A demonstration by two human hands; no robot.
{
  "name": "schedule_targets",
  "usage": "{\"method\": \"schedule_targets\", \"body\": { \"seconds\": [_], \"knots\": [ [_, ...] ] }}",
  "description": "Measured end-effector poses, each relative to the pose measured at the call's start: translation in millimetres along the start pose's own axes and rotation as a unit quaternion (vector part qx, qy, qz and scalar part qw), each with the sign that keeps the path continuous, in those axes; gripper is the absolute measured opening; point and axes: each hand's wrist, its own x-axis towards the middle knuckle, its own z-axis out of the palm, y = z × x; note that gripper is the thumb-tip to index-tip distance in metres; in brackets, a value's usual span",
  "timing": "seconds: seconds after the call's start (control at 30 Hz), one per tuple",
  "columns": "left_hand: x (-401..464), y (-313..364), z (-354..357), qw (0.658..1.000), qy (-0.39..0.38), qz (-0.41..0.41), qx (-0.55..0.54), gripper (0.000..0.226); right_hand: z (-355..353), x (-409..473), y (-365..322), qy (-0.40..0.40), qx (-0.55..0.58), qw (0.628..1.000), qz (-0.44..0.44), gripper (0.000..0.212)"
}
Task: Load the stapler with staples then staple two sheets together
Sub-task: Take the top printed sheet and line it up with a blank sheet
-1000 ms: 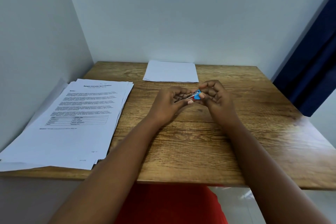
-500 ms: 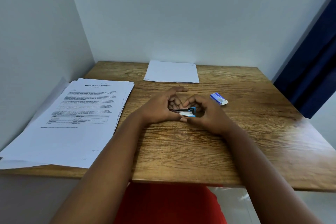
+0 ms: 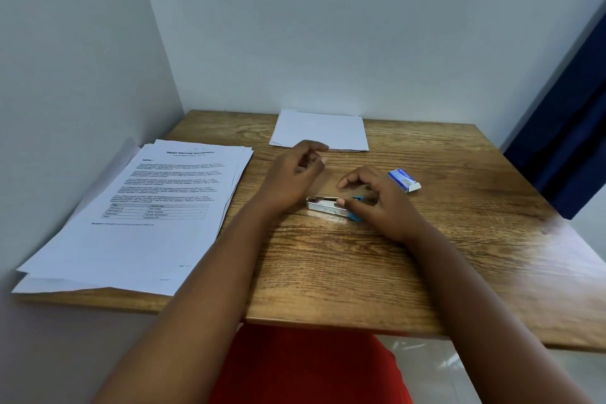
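A small silver stapler (image 3: 324, 206) with a blue rear end lies flat on the wooden table (image 3: 328, 272), near its middle. My right hand (image 3: 377, 198) rests over the stapler's blue end, thumb touching its top, fingers loosely curled. My left hand (image 3: 292, 174) hovers just left and behind the stapler, fingers apart, holding nothing. A small blue and white staple box (image 3: 404, 179) lies to the right of my right hand. A stack of printed sheets (image 3: 147, 216) covers the table's left side. A thin pile of blank sheets (image 3: 319, 129) lies at the back.
White walls close in the table on the left and at the back. A dark blue curtain (image 3: 564, 128) hangs at the right. The table's front edge runs just above my red clothing (image 3: 305, 367).
Both hands held the stapler together above the table, then brought it down. Now the stapler lies on the table, my left hand has let go and moved back and left.
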Motion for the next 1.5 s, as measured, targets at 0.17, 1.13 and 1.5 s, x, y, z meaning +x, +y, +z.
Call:
{"method": "schedule_targets", "body": {
  "seconds": [0.17,1.13,1.5],
  "knots": [
    [0.7,-4.8,-53.4,0.995,-0.019,-0.034,0.093,0.026,14.7,26.0,-20.9,0.026,-0.055,0.997,-0.051,0.02],
    [-69.9,-90.1,-192.6,0.883,0.024,-0.241,0.401,0.094,172.1,94.5,-89.9,-0.213,-0.177,0.959,-0.051,0.048],
    [-53.0,-42.3,-175.0,0.95,0.153,-0.122,0.242,0.071,137.5,89.0,-108.8,0.053,0.124,0.991,0.019,0.032]
  ]
}}
